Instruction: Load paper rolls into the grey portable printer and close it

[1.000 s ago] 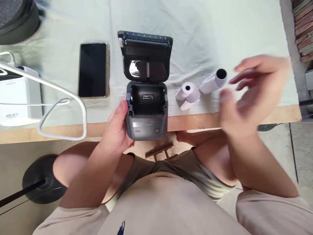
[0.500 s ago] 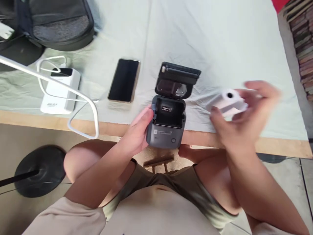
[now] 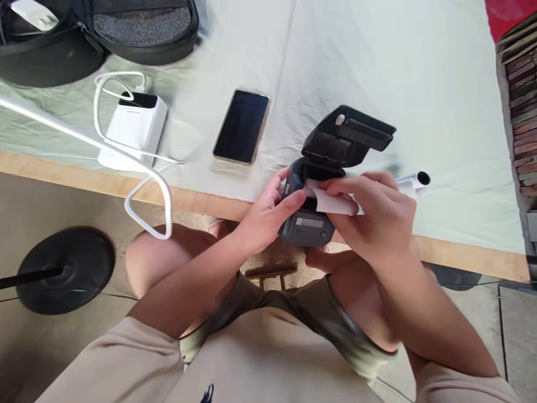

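Note:
My left hand (image 3: 274, 215) grips a small dark grey label printer (image 3: 308, 229) by its left side, at the table's front edge. The printer's black lid (image 3: 350, 137) stands raised. Over its paper bay, my right hand (image 3: 373, 215) is closed on a piece of white paper (image 3: 338, 202), whose left end reaches into the bay. Just beyond my right hand shows a white paper roll (image 3: 413, 183) with a dark hole in its end, partly covered by the fingers. Whether the paper and that roll are joined is hidden.
Left of the printer lies a black phone (image 3: 242, 126). Farther left are a white power bank (image 3: 138, 129) and a thick white cable (image 3: 161, 190) looping over the table edge. An open black case (image 3: 146, 33) sits at the back left. A round black base (image 3: 65, 271) stands on the floor.
My right hand has come left from beside the printer to its paper bay, bringing white paper there. The printer is turned and shifted in my left hand. The view has shifted slightly.

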`<act>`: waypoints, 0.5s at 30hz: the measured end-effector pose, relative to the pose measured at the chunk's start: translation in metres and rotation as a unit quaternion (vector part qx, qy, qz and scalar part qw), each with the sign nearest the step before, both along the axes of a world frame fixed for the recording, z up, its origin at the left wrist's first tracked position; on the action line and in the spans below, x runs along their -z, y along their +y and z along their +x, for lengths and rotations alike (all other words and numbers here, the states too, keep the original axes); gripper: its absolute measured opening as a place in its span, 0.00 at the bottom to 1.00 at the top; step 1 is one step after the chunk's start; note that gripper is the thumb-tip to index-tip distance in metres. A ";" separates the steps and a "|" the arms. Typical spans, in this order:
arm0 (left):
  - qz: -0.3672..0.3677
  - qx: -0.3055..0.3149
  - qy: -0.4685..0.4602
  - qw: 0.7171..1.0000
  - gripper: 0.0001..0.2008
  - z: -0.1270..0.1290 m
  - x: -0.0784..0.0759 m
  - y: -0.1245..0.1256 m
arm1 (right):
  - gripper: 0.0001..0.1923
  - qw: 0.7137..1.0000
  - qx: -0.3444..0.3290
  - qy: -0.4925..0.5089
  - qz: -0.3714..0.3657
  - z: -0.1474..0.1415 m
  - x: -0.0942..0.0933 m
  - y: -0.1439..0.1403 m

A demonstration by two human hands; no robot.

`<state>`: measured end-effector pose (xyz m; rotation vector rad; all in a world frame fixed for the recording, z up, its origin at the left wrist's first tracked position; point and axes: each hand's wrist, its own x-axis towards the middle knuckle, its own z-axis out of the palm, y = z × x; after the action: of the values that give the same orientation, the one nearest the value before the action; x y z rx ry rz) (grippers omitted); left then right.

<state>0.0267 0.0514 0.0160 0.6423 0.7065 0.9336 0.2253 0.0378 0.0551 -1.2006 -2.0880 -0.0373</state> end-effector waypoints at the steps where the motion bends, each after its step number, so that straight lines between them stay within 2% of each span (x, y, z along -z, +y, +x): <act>1: -0.004 -0.004 -0.004 1.000 0.40 0.000 0.000 0.000 | 0.10 1.000 -0.018 0.004 0.004 0.000 -0.001 -0.002; 7: -0.021 -0.010 -0.020 1.000 0.34 0.000 -0.005 0.004 | 0.02 0.994 -0.106 0.026 0.016 -0.006 0.001 -0.012; 9: -0.031 0.000 -0.015 0.999 0.36 0.000 -0.007 0.005 | 0.02 0.990 -0.101 0.089 0.039 -0.002 0.007 -0.006; 10: -0.034 0.005 -0.013 0.999 0.37 0.000 -0.007 0.005 | 0.03 0.987 -0.076 0.130 0.052 0.001 0.012 -0.001; 11: -0.034 0.008 -0.010 0.999 0.40 0.000 -0.008 0.006 | 0.05 0.984 -0.042 0.167 0.055 0.005 0.017 0.006; 13: -0.026 0.007 0.003 1.000 0.41 0.000 -0.007 0.005 | 0.18 0.974 0.022 0.221 0.040 0.012 0.031 0.021; 15: -0.011 0.002 0.020 1.000 0.40 -0.001 -0.005 0.004 | 0.31 0.964 0.017 0.266 -0.012 0.020 0.046 0.035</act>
<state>0.0262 0.0553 0.0211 0.6435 0.7499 0.9111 0.2454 0.0727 0.0095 -1.1107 -1.6002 0.2677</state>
